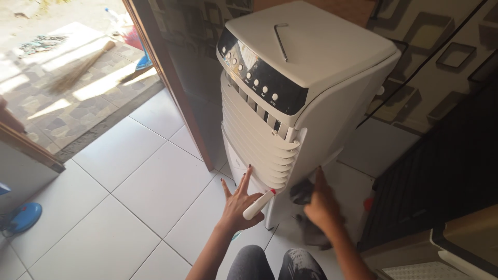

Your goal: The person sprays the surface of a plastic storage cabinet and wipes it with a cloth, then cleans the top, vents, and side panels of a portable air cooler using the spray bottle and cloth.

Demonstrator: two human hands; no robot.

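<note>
A white air cooler (290, 98) stands on the tiled floor (129, 197). The left hand (239, 202), fingers spread, holds a white tube (259, 204); the right hand (321, 205) presses a dark cloth (301, 191) against its lower side.

White upright air cooler (290, 98) on tiled floor, small white tube (259, 205) held tilted, dark cloth (302, 192) against its side

Dark cloth (303, 193) mostly hidden by right hand (322, 206), air cooler (311, 67) base hidden behind hands

Straw broom (80, 66) outside, blue fan base (26, 216) — tiled floor (129, 207)
</note>
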